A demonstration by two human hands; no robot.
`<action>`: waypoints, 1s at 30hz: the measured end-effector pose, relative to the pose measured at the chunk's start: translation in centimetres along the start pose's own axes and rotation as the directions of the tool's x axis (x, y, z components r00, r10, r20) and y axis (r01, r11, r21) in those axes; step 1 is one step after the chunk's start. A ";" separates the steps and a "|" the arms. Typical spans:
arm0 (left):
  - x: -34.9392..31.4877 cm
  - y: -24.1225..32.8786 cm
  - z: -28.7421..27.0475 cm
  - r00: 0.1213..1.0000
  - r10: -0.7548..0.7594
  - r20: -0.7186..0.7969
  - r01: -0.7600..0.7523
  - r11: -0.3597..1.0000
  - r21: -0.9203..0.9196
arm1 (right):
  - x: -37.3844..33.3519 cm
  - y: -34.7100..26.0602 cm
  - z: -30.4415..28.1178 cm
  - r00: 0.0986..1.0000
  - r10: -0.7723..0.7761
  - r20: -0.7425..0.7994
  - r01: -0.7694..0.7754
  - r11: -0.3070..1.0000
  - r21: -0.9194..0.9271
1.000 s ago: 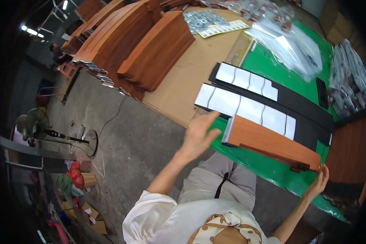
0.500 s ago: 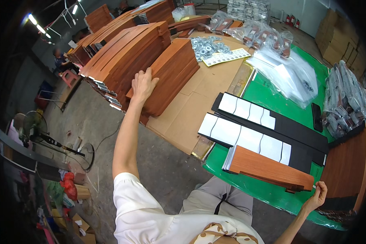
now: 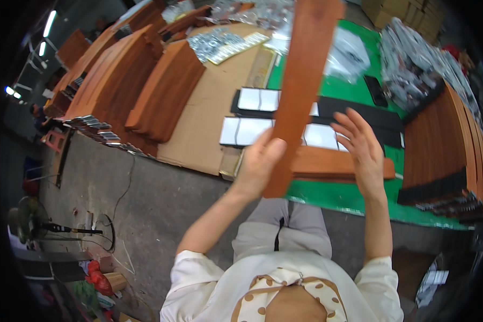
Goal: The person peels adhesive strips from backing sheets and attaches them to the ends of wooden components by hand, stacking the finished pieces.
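My left hand (image 3: pixel 258 165) grips a long reddish-brown wooden board (image 3: pixel 307 67) near its lower end, holding it raised and nearly upright over the table. My right hand (image 3: pixel 365 155) is open to the right of the board, fingers spread and apart from it. Below the hands, another brown wooden piece (image 3: pixel 335 163) lies along the near edge of the green tabletop (image 3: pixel 327 196). Behind it are black panels (image 3: pixel 383 130) bearing white sheets (image 3: pixel 246 131) with thin dark lines, partly hidden by the raised board.
Stacks of brown boards (image 3: pixel 169 88) stand at left on cardboard (image 3: pixel 204 121). Metal parts (image 3: pixel 212 43) lie behind. At right are a dark phone (image 3: pixel 375 90), plastic-wrapped parts (image 3: pixel 413 67) and another board stack (image 3: pixel 437 137). A fan (image 3: pixel 29 220) stands on the floor at left.
My left hand has come from the left stack to the middle with a board, now raised. My right hand has left the near wooden piece's right end and moved inward, opening. The view has shifted.
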State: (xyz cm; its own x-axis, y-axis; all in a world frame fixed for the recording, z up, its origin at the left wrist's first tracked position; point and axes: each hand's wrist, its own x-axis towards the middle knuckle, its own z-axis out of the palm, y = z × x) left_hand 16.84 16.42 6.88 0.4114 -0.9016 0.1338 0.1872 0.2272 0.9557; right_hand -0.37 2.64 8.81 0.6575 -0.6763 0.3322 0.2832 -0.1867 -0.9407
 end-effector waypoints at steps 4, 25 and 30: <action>-2.6 -3.5 7.8 0.998 0.016 0.064 -0.010 0.996 -0.094 | -0.4 -1.8 0.9 0.998 0.069 -0.005 -0.068 0.987 0.145; -0.2 -6.3 -3.5 0.963 0.269 0.016 -0.180 0.597 0.782 | -2.1 1.7 -8.6 0.934 -0.002 0.357 0.326 0.413 -0.850; 0.4 -5.0 -4.7 0.980 0.182 0.075 -0.180 0.671 0.719 | -0.9 0.8 -8.9 0.935 0.092 0.344 0.260 0.483 -0.836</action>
State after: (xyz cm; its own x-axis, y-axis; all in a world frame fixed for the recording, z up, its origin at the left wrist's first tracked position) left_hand 20.27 16.62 0.94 0.3707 -0.8701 0.3248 -0.5899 0.0496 0.8060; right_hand -6.97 -3.28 7.17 0.8804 -0.4045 0.2474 -0.2762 -0.8617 -0.4257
